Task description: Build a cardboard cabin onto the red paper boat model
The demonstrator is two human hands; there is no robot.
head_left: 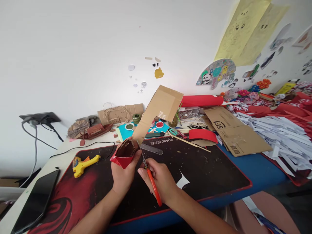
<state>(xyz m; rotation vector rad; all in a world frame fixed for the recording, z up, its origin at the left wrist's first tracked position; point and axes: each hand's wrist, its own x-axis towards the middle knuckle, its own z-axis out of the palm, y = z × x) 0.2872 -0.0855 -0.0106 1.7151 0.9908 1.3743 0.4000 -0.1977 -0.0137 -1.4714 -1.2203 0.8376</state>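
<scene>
My left hand (123, 177) is wrapped around a red corrugated cardboard holder (125, 161), hollow and brown inside. A long brown cardboard piece (159, 105) rises from its far rim and widens at the upper end; whether the two are joined or only held together I cannot tell. In my right hand (158, 177) is a pair of scissors with orange handles (154, 187). Their blades reach up to the holder's right edge, beside my left thumb, where the brown strip meets the rim. The blade tips are partly hidden there.
A yellow glue gun (84, 165) lies left on the black mat (207, 172), near a phone (36, 203). Behind are a clear ruler (152, 149), paint pots (129, 126) and a red curved strip (203, 136). Folded cardboard (237, 133) and paper strips (275, 136) lie right.
</scene>
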